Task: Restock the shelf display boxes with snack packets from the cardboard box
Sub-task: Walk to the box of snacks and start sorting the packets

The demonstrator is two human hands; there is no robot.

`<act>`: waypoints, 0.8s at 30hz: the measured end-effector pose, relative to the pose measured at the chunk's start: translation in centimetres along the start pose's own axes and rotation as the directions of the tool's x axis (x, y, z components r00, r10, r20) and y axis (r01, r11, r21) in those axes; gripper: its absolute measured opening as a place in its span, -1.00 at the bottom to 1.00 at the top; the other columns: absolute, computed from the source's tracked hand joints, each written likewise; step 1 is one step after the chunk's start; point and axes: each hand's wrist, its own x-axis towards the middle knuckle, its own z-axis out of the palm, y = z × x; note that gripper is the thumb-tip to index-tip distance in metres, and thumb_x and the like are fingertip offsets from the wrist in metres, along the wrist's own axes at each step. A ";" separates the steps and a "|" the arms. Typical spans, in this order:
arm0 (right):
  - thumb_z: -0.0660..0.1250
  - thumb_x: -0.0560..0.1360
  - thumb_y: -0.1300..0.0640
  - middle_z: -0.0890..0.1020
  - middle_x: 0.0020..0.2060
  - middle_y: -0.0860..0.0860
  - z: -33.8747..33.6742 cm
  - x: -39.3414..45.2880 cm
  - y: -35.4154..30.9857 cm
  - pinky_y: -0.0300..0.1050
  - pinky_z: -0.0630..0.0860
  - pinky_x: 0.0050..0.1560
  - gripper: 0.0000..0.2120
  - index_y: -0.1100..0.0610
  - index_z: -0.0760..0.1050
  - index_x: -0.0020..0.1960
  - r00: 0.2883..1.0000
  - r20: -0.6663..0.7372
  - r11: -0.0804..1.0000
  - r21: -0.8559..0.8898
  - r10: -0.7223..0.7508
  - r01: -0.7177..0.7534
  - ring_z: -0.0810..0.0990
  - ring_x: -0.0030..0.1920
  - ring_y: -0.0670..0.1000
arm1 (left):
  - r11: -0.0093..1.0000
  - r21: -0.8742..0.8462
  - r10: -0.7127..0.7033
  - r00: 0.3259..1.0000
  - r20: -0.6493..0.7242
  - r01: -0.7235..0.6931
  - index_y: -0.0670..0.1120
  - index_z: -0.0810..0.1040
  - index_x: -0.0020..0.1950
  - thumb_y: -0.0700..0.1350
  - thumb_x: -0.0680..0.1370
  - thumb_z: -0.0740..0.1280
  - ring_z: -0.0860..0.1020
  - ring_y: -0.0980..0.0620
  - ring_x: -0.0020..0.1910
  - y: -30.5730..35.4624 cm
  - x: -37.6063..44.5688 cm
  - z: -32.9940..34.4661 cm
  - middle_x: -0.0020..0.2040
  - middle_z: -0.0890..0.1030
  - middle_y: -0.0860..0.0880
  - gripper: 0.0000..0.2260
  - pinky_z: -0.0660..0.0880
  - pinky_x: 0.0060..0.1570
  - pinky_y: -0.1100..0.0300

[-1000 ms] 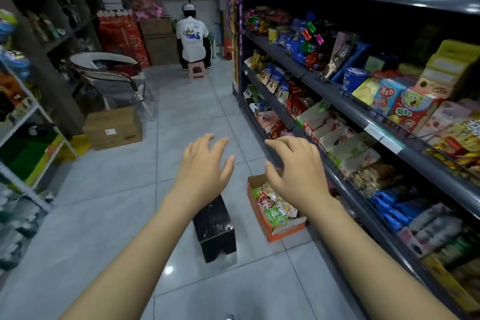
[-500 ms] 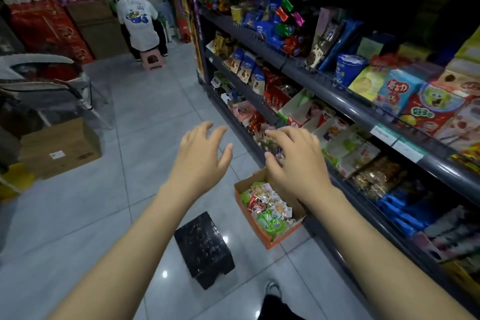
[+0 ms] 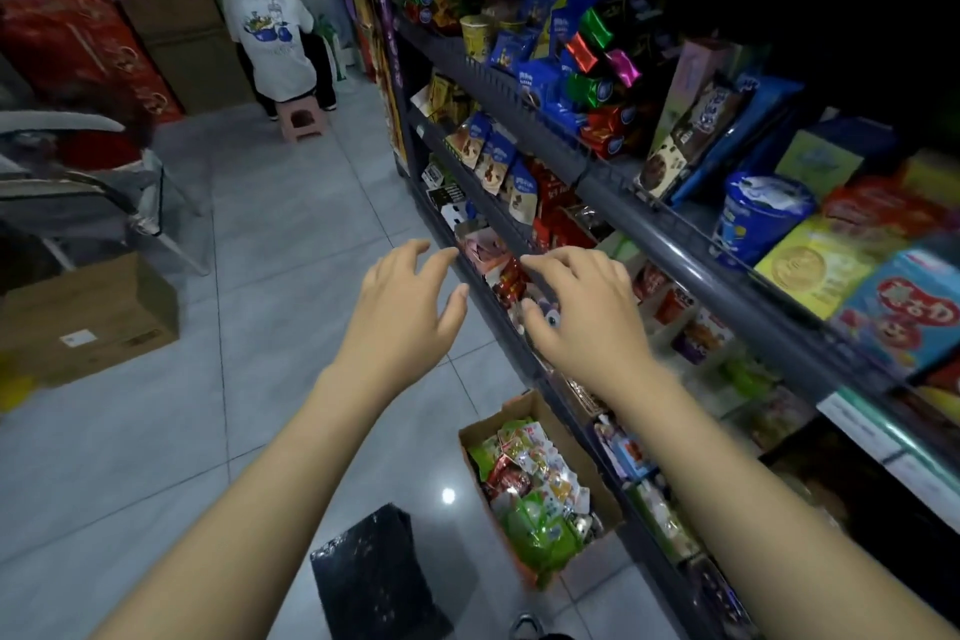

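In the aisle, in front of the shelves: both your hands are raised at mid-shelf height, and neither one holds anything.
Left hand [image 3: 402,307]: fingers spread and slightly bent, hanging over the floor just beside the shelf edge, touching nothing.
Right hand [image 3: 582,312]: fingers spread and loosely curved, palm down, hovering in front of the display boxes [image 3: 670,296] on the lower shelf [image 3: 727,286]; whether the fingertips touch a box, you cannot tell from here.
Cardboard box [image 3: 597,478]: on the floor below your right forearm, against the foot of the shelving, open at the top.
Snack packets [image 3: 535,489]: a mixed heap, green, red and white, filling the cardboard box; none has been picked up.
Black stool [image 3: 376,572]: on the tiles just left of the cardboard box, near your feet.
Step in hand: by the look of it, you are sizing up the display boxes with empty hands, before any packet is taken.
Next move: it calls for dropping one hand down into the cardboard box, pinching a few packets of one kind, and carrying them up to the matching display box.
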 end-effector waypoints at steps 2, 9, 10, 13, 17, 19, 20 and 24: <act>0.24 0.45 0.01 0.52 0.10 0.01 0.4 2.0 0.5 -0.11 0.13 0.19 -0.58 0.06 0.47 0.28 1.000 -0.013 1.000 0.013 -0.008 0.009 0.42 0.17 0.09 | 1.000 -0.010 -0.004 1.000 0.011 0.004 -0.08 0.31 0.44 0.03 0.61 0.13 0.23 -0.12 0.43 -0.2 1.5 0.3 0.42 0.30 -0.16 -0.58 0.15 0.38 0.00; 0.25 0.48 0.01 0.49 0.14 0.00 2.6 9.1 2.8 -0.08 0.16 0.22 -0.59 0.05 0.43 0.31 1.000 0.021 0.998 0.057 -0.011 0.010 0.39 0.19 0.06 | 1.000 -0.008 0.013 0.999 0.031 -0.012 -0.07 0.30 0.44 0.04 0.61 0.13 0.22 -0.10 0.43 -1.6 9.4 2.0 0.42 0.30 -0.15 -0.58 0.16 0.38 0.02; 0.25 0.47 0.01 0.50 0.12 0.00 3.0 9.9 3.2 -0.08 0.18 0.21 -0.59 0.05 0.44 0.30 1.000 0.011 0.998 0.062 -0.001 0.001 0.40 0.18 0.06 | 1.000 -0.013 0.027 0.999 0.036 -0.027 -0.06 0.30 0.44 0.04 0.61 0.12 0.22 -0.09 0.43 -1.6 10.7 2.2 0.42 0.30 -0.14 -0.58 0.15 0.38 0.02; 0.24 0.43 0.01 0.51 0.08 -0.01 3.9 12.5 5.2 -0.11 0.21 0.16 -0.60 0.05 0.47 0.26 0.998 -0.034 0.997 0.061 0.056 -0.054 0.42 0.14 0.05 | 0.995 -0.045 0.090 0.995 0.045 -0.088 -0.03 0.29 0.44 0.05 0.61 0.12 0.22 -0.07 0.42 -1.6 15.1 3.4 0.42 0.30 -0.10 -0.59 0.14 0.38 0.06; 0.21 0.47 -0.02 0.49 0.14 -0.01 5.2 15.6 8.1 -0.05 0.28 0.23 -0.57 0.05 0.44 0.30 0.981 -0.064 0.983 0.034 0.184 -0.182 0.39 0.20 0.03 | 0.972 -0.053 0.233 0.969 0.082 -0.230 -0.02 0.30 0.43 0.05 0.61 0.12 0.25 -0.04 0.40 -1.5 21.7 6.0 0.40 0.32 -0.07 -0.59 0.17 0.36 0.06; 0.25 0.49 0.00 0.48 0.16 -0.02 6.2 17.2 9.8 -0.03 0.31 0.24 -0.59 0.04 0.43 0.32 0.962 -0.066 0.964 0.043 0.264 -0.261 0.37 0.22 0.03 | 0.945 -0.062 0.325 0.940 0.100 -0.320 -0.04 0.35 0.41 0.04 0.60 0.15 0.29 -0.05 0.37 -1.4 25.5 7.6 0.37 0.36 -0.07 -0.61 0.21 0.33 0.07; 0.26 0.50 0.02 0.48 0.18 -0.02 6.9 18.1 10.7 -0.03 0.32 0.25 -0.59 0.04 0.42 0.33 0.951 -0.063 0.953 0.038 0.304 -0.302 0.36 0.24 0.03 | 0.928 -0.069 0.372 0.922 0.110 -0.366 -0.05 0.36 0.40 0.03 0.60 0.16 0.32 -0.05 0.36 -1.4 27.4 8.4 0.36 0.38 -0.07 -0.61 0.24 0.32 0.06; 0.24 0.50 0.03 0.52 0.17 0.00 10.0 21.6 12.6 -0.04 0.38 0.20 -0.60 0.06 0.43 0.32 0.863 -0.117 0.870 0.015 0.491 -0.493 0.42 0.22 0.07 | 0.826 -0.090 0.562 0.800 0.211 -0.556 -0.09 0.44 0.34 0.06 0.58 0.12 0.45 -0.12 0.24 -1.9 35.0 11.8 0.27 0.47 -0.10 -0.60 0.40 0.16 0.01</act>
